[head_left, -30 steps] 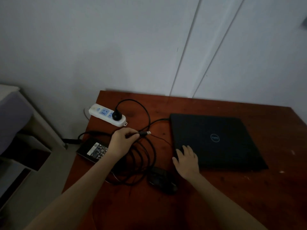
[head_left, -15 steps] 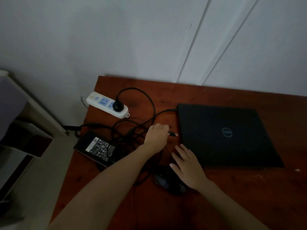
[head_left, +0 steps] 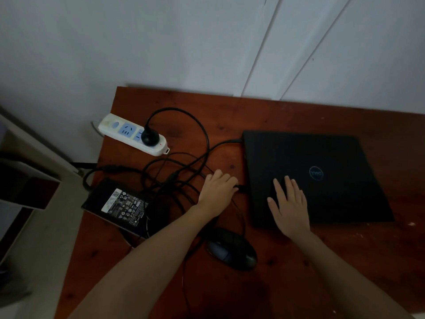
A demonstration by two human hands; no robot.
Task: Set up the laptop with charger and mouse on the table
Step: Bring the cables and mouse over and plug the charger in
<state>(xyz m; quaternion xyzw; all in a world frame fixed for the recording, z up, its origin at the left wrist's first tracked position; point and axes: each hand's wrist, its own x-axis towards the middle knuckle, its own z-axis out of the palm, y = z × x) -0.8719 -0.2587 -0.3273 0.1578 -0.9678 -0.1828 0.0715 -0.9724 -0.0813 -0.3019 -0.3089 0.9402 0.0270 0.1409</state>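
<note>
– Laptop status?
– Going near to far. Mouse, black, sits on the table nearer than both hands, between the two forearms. A thin cord leaves it toward the left hand.
– What's the left hand doing?
– Its fingers are curled round a small dark plug, tip right at the laptop's left edge. Seated in a port or not: cannot tell, too dark.
– Right hand?
– Palm down on the lid's near-left part, fingers straight and slightly spread. Holds nothing.
– Lid?
– Closed. The round logo is just beyond and right of the right hand's fingertips. The machine lies flat, immediately right of the left hand.
– Charger?
– Brick is label-up, well left of the left hand, at the table's left edge. Loose black cables are piled between the two. One cable meets the laptop's far-left corner, beyond the left hand.
– Mains?
– White power strip is farther out, beyond and left of the left hand. A round black plug is in its end socket, with a tiny red light beside it. Pale wall behind.
</note>
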